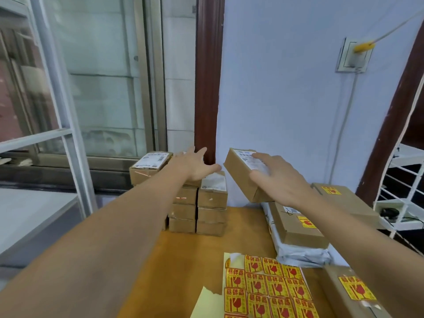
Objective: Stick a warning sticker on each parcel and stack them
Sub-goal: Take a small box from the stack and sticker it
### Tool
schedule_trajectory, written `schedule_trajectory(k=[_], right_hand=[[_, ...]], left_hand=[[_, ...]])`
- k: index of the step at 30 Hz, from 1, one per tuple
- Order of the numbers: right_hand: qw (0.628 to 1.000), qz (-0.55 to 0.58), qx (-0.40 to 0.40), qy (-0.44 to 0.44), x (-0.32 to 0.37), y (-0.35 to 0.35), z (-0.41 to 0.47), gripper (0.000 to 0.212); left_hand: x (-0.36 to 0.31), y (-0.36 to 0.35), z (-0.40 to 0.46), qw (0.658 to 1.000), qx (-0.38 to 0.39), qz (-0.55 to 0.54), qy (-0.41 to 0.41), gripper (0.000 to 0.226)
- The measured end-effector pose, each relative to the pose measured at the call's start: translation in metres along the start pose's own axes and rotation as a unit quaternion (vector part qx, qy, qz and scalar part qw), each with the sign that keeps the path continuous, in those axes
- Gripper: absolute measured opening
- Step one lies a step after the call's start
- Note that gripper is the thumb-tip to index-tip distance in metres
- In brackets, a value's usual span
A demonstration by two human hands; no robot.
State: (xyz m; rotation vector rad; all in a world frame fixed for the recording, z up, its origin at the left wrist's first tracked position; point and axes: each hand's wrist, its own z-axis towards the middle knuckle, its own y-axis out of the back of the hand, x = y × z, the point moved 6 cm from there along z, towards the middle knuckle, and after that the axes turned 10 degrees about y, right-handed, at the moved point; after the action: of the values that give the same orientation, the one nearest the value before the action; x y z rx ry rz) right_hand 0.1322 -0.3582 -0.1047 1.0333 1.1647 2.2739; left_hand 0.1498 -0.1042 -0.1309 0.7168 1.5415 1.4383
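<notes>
- The right hand is gripping a small brown box, thumb on its near side and fingers spread over the white label on top, and is holding it tilted in the air above the far edge of the table.
- The left hand is reaching out with fingers spread and holding nothing, hovering over the stack of small boxes at the far left of the table; whether it is touching the top box I cannot tell.
- The step appears to be fetching an unstickered box from that stack.
- No red-and-yellow mark is showing on the held box, so it probably needs one next.
- The next move is likely calling for bringing the box down to the table, peeling a sticker from the sticker sheet lying near the front edge, and pressing it flat on the top.
- Boxes already bearing stickers are sitting on the right: a long box on a grey bag, another behind it, and one at the near right corner.
- No bin or tray is in view; every box is shut, so contents are hidden.
</notes>
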Motion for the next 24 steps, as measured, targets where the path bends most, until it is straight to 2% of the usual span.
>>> schedule_trajectory(k=[6,12,20,24], right_hand=[[1.0,0.013,0.005,-0.005,-0.021,-0.007,-0.008,0.083],[1.0,0.02,0.008,-0.019,-0.037,-0.013,-0.012,0.082],[1.0,0.016,0.006,-0.023,-0.035,-0.006,-0.023,0.081],[0.999,0.018,0.001,-0.027,-0.027,0.001,-0.036,0.084]], left_hand=[[0.001,-0.012,0.007,0.996,-0.015,0.093,0.009,0.103],[-0.002,-0.018,0.009,0.987,-0.055,0.152,-0.011,0.065],[-0.004,-0.005,-0.004,0.988,-0.097,0.117,-0.025,0.05],[-0.007,0.016,-0.032,0.985,-0.136,0.092,-0.056,0.053]])
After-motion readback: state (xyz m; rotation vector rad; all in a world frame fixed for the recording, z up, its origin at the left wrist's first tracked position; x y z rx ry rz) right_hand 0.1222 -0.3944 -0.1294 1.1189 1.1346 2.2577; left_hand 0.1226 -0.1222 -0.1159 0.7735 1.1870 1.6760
